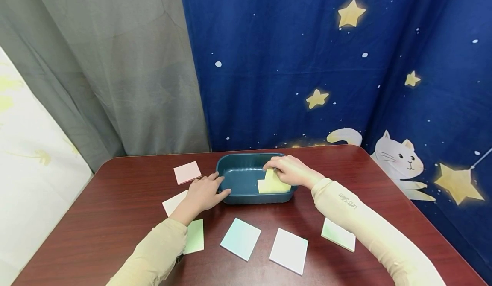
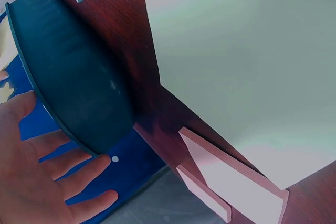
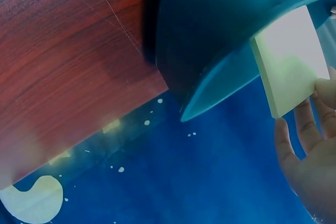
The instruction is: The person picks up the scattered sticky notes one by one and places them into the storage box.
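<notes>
A dark teal plastic basin (image 1: 241,199) stands at the table's far middle. My right hand (image 1: 290,169) is over its right end, pinching a pale yellow sticky note pad (image 3: 291,59) between thumb and fingers. In the head view, more pale yellow paper (image 1: 265,187) shows low in the basin; whether it is a separate pad I cannot tell. At the basin's left end, my left hand (image 1: 203,193) rests on the rim with fingers extended and spread, the left wrist view showing its fingertips (image 2: 102,162) along the rim.
Around the basin lie a pink pad (image 1: 187,172), a whitish pad (image 1: 174,202), a green pad (image 1: 195,236), a light blue pad (image 1: 241,238), a white pad (image 1: 289,251) and a pale green pad (image 1: 338,234). Curtains (image 1: 269,64) hang behind the dark red table (image 1: 127,196).
</notes>
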Available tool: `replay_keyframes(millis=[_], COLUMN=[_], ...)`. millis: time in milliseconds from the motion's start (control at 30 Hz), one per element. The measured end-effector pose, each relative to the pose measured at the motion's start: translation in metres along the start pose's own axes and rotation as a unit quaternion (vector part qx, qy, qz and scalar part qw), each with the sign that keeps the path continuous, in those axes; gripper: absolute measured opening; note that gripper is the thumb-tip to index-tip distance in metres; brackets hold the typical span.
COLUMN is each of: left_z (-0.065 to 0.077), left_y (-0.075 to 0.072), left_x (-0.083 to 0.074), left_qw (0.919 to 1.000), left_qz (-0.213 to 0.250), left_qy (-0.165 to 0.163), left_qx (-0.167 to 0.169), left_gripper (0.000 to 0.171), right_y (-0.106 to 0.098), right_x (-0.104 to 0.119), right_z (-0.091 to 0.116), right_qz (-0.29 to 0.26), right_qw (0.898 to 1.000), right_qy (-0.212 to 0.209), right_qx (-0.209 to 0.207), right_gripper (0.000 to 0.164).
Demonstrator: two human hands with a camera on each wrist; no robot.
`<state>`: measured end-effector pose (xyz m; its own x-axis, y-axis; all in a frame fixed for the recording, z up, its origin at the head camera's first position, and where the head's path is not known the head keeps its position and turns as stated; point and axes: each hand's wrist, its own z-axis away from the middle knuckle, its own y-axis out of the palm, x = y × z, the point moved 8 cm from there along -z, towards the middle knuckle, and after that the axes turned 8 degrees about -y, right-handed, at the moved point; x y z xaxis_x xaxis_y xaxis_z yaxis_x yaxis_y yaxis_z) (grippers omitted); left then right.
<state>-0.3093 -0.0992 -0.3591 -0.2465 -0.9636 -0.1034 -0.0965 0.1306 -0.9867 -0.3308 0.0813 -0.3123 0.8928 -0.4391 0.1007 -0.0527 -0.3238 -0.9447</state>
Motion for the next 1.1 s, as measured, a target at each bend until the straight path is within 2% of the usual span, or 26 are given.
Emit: replay_keyframes(millis=[100,467,767,967,1100], left_z=[0.000,-0.001,-0.001,-0.001,-0.001], left_y=[0.001,0.002,0.003,0.002,0.002], left_x=[0.001,0.002,0.002,0.002,0.001], left_qw=[1.0000,1.0000,1.0000,1.0000,1.0000], left_qz=[0.000,-0.004,-0.005,-0.007,-0.006], left_qy=[0.000,0.001,0.000,0.000,0.001], left_qx=[0.000,0.001,0.001,0.001,0.001], left_gripper=[0.053,0.054,0.055,0.055,0.054], right_y=[0.006,0.024,0.032,0.037,0.036], right_x=[-0.001,-0.007,-0.007,-0.011,-0.014], right_z=[-0.002,-0.009,-0.014,-0.012,-0.007], right_qz=[-0.004,0.033,0.053,0.065,0.054], right_qw=[1.000,0.999,0.998,0.997,0.998], right_qy=[-0.004,-0.014,-0.031,-0.009,0.012], right_qx=[0.010,0.025,0.013,0.027,0.036], right_gripper=[0.035,0.037,0.040,0.040,0.036])
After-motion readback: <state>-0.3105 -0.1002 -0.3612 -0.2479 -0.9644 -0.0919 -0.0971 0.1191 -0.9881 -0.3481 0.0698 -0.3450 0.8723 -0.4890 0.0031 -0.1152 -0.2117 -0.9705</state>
